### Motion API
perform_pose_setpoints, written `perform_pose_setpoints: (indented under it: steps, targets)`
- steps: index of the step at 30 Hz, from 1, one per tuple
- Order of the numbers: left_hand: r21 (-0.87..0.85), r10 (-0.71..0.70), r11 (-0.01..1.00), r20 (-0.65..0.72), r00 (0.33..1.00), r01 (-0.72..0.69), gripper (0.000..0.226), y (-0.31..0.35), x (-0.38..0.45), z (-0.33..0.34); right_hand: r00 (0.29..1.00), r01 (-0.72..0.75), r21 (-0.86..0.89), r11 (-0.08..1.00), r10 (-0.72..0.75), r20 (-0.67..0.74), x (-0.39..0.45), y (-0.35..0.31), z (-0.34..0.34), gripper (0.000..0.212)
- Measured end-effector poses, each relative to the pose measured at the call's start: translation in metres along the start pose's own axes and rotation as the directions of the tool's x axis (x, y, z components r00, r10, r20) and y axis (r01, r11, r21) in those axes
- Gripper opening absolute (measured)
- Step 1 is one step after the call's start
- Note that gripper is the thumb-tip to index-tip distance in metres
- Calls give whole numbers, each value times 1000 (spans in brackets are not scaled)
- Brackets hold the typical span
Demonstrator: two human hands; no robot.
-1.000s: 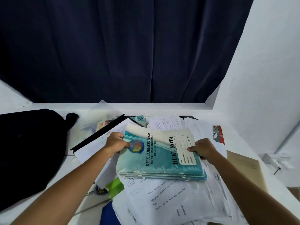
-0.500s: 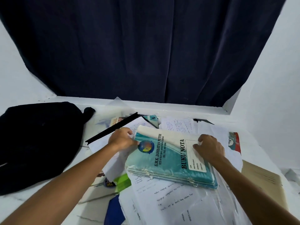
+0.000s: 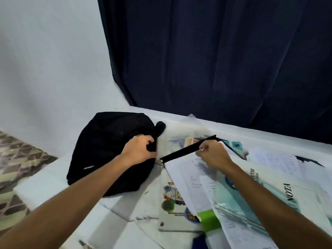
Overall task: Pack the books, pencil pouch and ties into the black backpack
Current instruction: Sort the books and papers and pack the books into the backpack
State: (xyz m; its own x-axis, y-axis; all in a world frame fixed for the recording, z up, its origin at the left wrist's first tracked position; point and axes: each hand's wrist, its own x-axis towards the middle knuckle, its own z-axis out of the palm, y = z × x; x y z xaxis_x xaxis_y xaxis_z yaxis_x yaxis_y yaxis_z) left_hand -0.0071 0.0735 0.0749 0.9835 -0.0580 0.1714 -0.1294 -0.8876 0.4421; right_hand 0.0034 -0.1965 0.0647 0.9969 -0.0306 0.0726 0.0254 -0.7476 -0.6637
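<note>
Left hand (image 3: 139, 150) bunches black backpack (image 3: 107, 151) fabric, likely steadying it; right hand (image 3: 212, 153) pinches something small beside black strap (image 3: 188, 149), probably a zipper pull.

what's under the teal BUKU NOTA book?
The teal book tops a stack of similar thin books; their edges show at its near side. Loose white papers spread from beneath toward the black backpack. Whatever lies under the stack's middle is covered.
</note>
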Motion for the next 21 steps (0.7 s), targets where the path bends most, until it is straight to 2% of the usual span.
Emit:
perform_pose_setpoints:
  steps: [5, 9, 14, 16, 19, 21]
  targets:
    - [17, -42, 999, -6, 999, 42, 64, -116, 23, -47, 995, 64, 41, 997, -66, 69, 42, -88, 84, 14]
    - [45, -12, 999, 53, 999, 10, 67, -201, 35, -68, 985, 94, 55, 994, -100, 139, 64, -143, 143, 14]
    - [259, -12, 965, 141, 990, -26, 113, -273, 30, -73, 957, 167, 55, 984, -175, 232, 73, -188, 207, 12]
    - [246, -10, 969, 163, 987, -31, 127, -297, 25, -67, 931, 241, 15, 970, -236, 277, 72, -202, 231, 26]
    - [158, -12, 987, 196, 980, -20, 128, -321, 19, -53, 843, 423, -95, 901, -353, 407, 64, -217, 262, 50]
    - [113, -34, 994, 239, 970, 7, 128, -330, 15, -46, 782, 524, -210, 825, -369, 501, 60, -219, 281, 61]
